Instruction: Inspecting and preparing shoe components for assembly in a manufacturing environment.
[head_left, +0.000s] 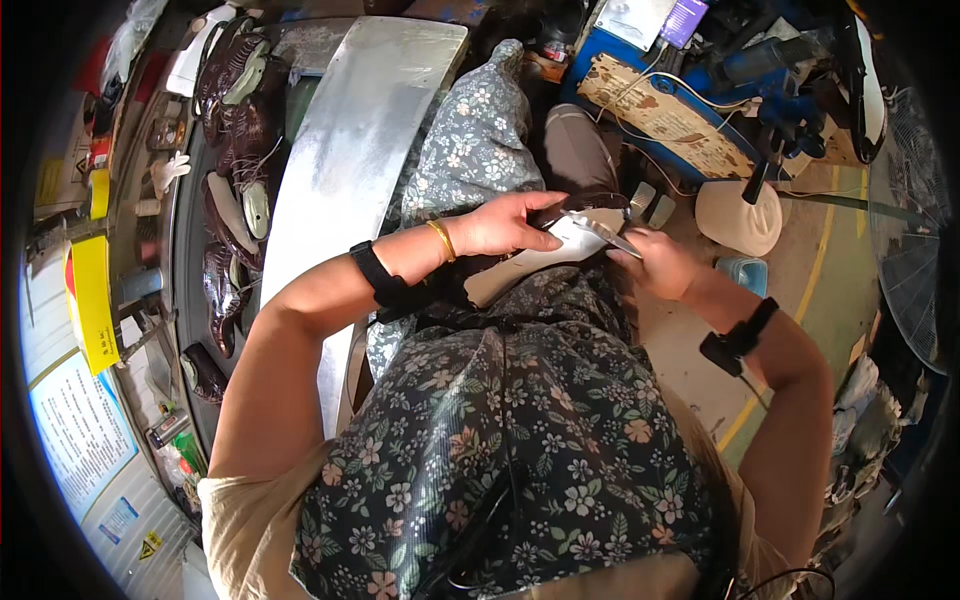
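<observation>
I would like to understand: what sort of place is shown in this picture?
Probably a shoe workshop or factory: dark shoes line the left side, the left hand touches a pale-soled shoe, and the right hand holds a metal tool.

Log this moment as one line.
left hand: on dark brown shoe with pale upturned sole | right hand: gripping slim silver metal tool over sole | shoe: at lap, above dark floral-print apron

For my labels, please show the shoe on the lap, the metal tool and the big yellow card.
Shoe (540, 261): head view, on its pale sole.
Metal tool (613, 239): head view, on its shaft.
Big yellow card (93, 310): head view, its middle.
</observation>
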